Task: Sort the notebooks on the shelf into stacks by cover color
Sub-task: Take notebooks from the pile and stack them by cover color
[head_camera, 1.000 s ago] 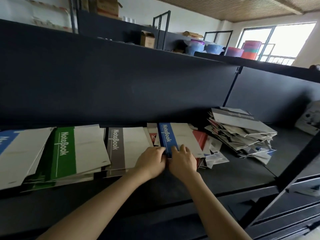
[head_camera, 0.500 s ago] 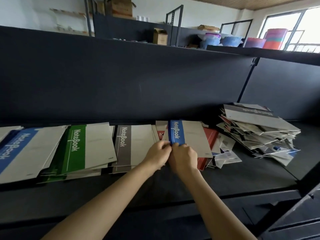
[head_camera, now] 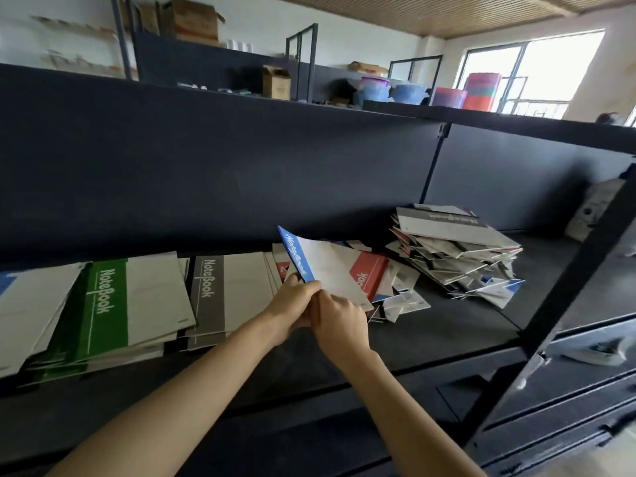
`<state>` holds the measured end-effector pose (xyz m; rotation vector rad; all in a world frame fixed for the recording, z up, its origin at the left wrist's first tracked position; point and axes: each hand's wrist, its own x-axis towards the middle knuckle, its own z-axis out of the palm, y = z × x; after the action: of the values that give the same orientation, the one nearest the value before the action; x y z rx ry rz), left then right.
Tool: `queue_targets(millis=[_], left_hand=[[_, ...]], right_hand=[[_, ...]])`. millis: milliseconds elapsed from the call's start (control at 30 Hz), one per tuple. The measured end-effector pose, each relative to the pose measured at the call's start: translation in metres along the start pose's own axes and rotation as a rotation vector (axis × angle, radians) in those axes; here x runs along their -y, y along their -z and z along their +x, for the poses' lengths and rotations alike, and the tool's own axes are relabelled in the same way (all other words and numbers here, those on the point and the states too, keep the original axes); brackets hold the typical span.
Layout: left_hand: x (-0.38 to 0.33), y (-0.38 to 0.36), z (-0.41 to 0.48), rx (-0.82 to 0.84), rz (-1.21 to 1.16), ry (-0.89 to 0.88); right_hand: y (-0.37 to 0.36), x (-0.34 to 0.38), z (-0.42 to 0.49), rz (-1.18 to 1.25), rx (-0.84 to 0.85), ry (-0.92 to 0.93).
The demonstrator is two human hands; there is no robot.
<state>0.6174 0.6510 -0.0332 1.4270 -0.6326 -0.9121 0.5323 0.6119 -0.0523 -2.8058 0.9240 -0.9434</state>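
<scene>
A blue-spined notebook [head_camera: 323, 266] is tilted up off the shelf, its near edge pinched by my left hand [head_camera: 292, 301] and my right hand [head_camera: 339, 321], which meet at its lower corner. Under it lies a red notebook [head_camera: 370, 273]. To the left sit a grey stack [head_camera: 223, 294], a green stack [head_camera: 113, 311] and, at the frame's left edge, a blue stack [head_camera: 24, 311]. A messy unsorted pile [head_camera: 454, 253] lies to the right.
The dark shelf board [head_camera: 430, 332] has bare room between the red notebook and the messy pile. A black upright post [head_camera: 564, 318] stands at the right front. An upper shelf panel hangs low above the notebooks. White items lie on the right-hand shelf.
The blue-spined notebook, flat on the red stack a second ago, has been lifted at its near edge and now tilts upward in both hands. The camera has shifted slightly.
</scene>
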Motion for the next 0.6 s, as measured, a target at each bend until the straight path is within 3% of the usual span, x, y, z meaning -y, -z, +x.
queue_targets(millis=[167, 333, 600], left_hand=[[0.004, 0.019, -0.006, -0.161, 0.031, -0.056], [0.002, 0.057, -0.021, -0.355, 0.166, -0.134], [-0.010, 0.138, -0.059, -0.465, 0.151, -0.174]], right_hand=[[-0.014, 0.001, -0.010, 0.114, 0.074, 0.120], [-0.012, 0.015, 0.001, 0.068, 0.163, 0.048], [-0.022, 0.102, 0.017, 0.004, 0.227, 0.176]])
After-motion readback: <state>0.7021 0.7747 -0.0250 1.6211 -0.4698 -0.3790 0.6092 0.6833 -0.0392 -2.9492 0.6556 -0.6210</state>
